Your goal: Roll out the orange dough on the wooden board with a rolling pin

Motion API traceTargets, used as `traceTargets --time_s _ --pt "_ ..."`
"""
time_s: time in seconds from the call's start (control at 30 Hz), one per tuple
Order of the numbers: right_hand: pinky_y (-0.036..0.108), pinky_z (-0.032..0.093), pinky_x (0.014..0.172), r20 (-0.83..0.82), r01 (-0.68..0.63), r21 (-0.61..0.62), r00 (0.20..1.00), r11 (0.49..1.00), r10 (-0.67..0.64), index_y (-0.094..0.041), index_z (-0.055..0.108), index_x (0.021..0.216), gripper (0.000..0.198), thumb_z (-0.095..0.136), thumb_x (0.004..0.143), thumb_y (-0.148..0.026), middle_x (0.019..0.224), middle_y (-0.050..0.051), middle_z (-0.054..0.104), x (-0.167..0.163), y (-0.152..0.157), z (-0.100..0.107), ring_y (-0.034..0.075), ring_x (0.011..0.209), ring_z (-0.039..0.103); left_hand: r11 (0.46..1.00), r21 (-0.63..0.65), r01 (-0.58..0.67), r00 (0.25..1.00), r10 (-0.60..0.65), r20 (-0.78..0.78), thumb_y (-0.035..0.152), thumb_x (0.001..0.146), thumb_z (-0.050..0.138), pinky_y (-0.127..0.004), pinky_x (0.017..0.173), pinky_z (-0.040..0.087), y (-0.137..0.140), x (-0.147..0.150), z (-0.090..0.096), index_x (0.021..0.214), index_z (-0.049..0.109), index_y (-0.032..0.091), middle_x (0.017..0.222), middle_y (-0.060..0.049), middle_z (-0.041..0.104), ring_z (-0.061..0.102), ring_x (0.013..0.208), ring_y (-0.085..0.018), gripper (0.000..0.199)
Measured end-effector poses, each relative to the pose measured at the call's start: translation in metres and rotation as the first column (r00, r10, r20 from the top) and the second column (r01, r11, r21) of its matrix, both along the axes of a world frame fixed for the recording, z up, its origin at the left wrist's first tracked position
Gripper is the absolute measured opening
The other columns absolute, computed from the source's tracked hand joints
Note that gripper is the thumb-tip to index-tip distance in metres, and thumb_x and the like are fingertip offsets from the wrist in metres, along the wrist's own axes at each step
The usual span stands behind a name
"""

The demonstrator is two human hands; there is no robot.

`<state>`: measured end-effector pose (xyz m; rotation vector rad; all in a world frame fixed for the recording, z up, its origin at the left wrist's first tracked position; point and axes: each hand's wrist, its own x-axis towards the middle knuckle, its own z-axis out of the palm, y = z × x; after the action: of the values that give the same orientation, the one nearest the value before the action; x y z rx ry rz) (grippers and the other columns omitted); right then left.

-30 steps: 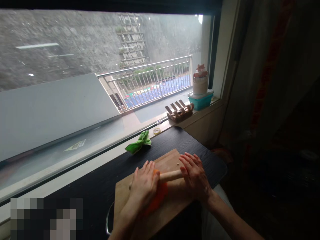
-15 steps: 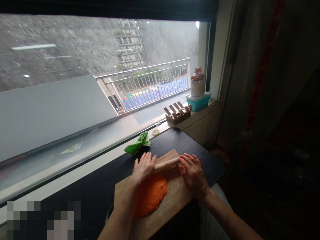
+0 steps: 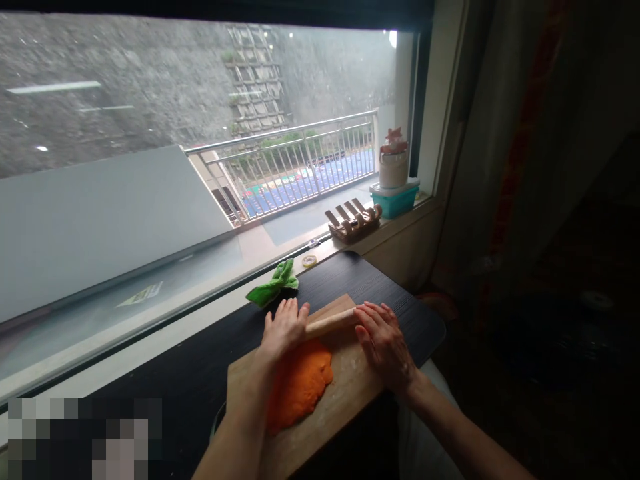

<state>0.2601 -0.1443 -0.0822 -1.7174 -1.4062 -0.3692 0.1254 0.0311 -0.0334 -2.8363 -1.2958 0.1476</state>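
A pale, floury rolling pin [image 3: 331,323] lies across the far part of a wooden board [image 3: 345,380]. My left hand [image 3: 286,325] holds its left end under the palm, fingers reaching over it. At the other end, my right hand [image 3: 381,337] has its fingers bent over the pin and its thumb apart. Nearer to me, a flattened sheet of orange dough [image 3: 303,387] is spread on the board, partly hidden by my left forearm. Both pin ends are covered by my hands. White flour dusts the wood right of the dough.
The board lies on a dark table [image 3: 330,283] beside a window. A crumpled green cloth [image 3: 274,283] rests at the table's back edge. Along the sill are a tape roll [image 3: 309,261], a brown slatted rack [image 3: 353,220] and a teal box [image 3: 395,200] with a lidded jar [image 3: 393,167] on top.
The whole view has shifted slightly, with everything a little higher and further left. Both hands remain on the rolling pin, and the dough looks the same.
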Motion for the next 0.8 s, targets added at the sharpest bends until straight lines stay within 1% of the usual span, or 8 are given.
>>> traceTargets --time_s 0.1,0.3,0.37,0.43,0.53,0.67,0.73,0.8 --pt "0.045 0.029 0.105 -0.002 0.021 0.007 1.000 1.000 -0.021 -0.014 0.052 0.121 0.034 0.036 0.093 -0.025 0.118 0.010 0.060 -0.001 0.000 0.000 0.022 0.118 0.048 1.000 -0.013 0.014 1.000 -0.014 -0.011 0.033 0.094 0.019 -0.057 0.102 0.027 -0.002 0.000 0.002 0.132 0.046 0.015 0.143 -0.014 0.038 0.031 0.134 -0.027 0.049" --pt "0.045 0.028 0.106 -0.029 -0.012 0.000 1.000 1.000 0.012 -0.016 0.052 0.121 0.034 0.036 0.093 -0.023 0.120 0.009 0.060 -0.002 -0.003 0.005 0.021 0.119 0.046 0.997 0.025 0.076 0.996 -0.077 0.034 0.032 0.093 0.016 -0.048 0.112 0.016 -0.080 -0.066 -0.014 0.142 0.028 0.013 0.147 -0.008 0.032 0.021 0.138 -0.020 0.054" --pt "0.045 0.027 0.106 -0.029 -0.033 -0.003 0.999 0.999 0.033 -0.016 0.052 0.122 0.034 0.036 0.093 -0.023 0.120 0.009 0.060 -0.002 -0.004 0.006 0.021 0.120 0.046 0.994 0.043 0.097 0.993 -0.099 0.063 0.031 0.093 0.015 -0.047 0.112 0.016 -0.090 -0.074 -0.015 0.144 0.023 0.013 0.148 -0.007 0.030 0.021 0.138 -0.020 0.054" --pt "0.045 0.027 0.106 -0.025 -0.037 0.003 0.999 0.999 0.037 -0.016 0.052 0.121 0.034 0.037 0.092 -0.023 0.119 0.009 0.060 -0.001 -0.003 0.005 0.021 0.120 0.046 0.997 0.042 0.061 0.997 -0.063 0.044 0.031 0.093 0.016 -0.048 0.112 0.016 -0.082 -0.066 -0.013 0.142 0.027 0.013 0.147 -0.008 0.031 0.022 0.138 -0.021 0.053" --pt "0.045 0.029 0.106 -0.013 -0.014 0.017 1.000 1.000 0.014 -0.016 0.053 0.121 0.034 0.036 0.093 -0.025 0.118 0.009 0.061 0.000 -0.002 0.003 0.022 0.119 0.047 0.999 0.029 -0.014 1.000 0.014 -0.007 0.028 0.094 0.017 -0.053 0.109 0.017 -0.045 -0.033 -0.005 0.137 0.039 0.014 0.146 -0.010 0.033 0.024 0.137 -0.023 0.050" --pt "0.045 0.029 0.106 -0.013 0.013 0.013 1.000 1.000 -0.012 -0.017 0.053 0.121 0.034 0.036 0.093 -0.026 0.118 0.009 0.061 0.000 -0.001 0.001 0.021 0.118 0.048 1.000 -0.028 0.004 0.999 -0.005 -0.032 0.030 0.094 0.021 -0.058 0.102 0.027 -0.003 0.002 0.004 0.127 0.051 0.017 0.143 -0.013 0.039 0.033 0.133 -0.028 0.047" --pt "0.045 0.028 0.106 -0.016 0.018 0.013 1.000 1.000 -0.018 -0.017 0.053 0.121 0.034 0.035 0.093 -0.026 0.119 0.009 0.061 0.000 -0.001 0.001 0.021 0.119 0.047 0.999 -0.036 0.015 1.000 -0.016 -0.026 0.031 0.094 0.020 -0.058 0.101 0.028 -0.005 -0.001 0.004 0.128 0.050 0.016 0.142 -0.013 0.039 0.033 0.133 -0.028 0.048" --pt "0.045 0.028 0.106 -0.017 0.019 0.018 1.000 1.000 -0.019 -0.016 0.052 0.121 0.034 0.035 0.093 -0.025 0.119 0.009 0.061 -0.001 -0.002 0.001 0.021 0.119 0.047 0.999 -0.019 0.026 1.000 -0.026 -0.008 0.030 0.095 0.019 -0.057 0.105 0.023 -0.024 -0.018 -0.001 0.134 0.043 0.014 0.144 -0.013 0.037 0.030 0.135 -0.026 0.049"
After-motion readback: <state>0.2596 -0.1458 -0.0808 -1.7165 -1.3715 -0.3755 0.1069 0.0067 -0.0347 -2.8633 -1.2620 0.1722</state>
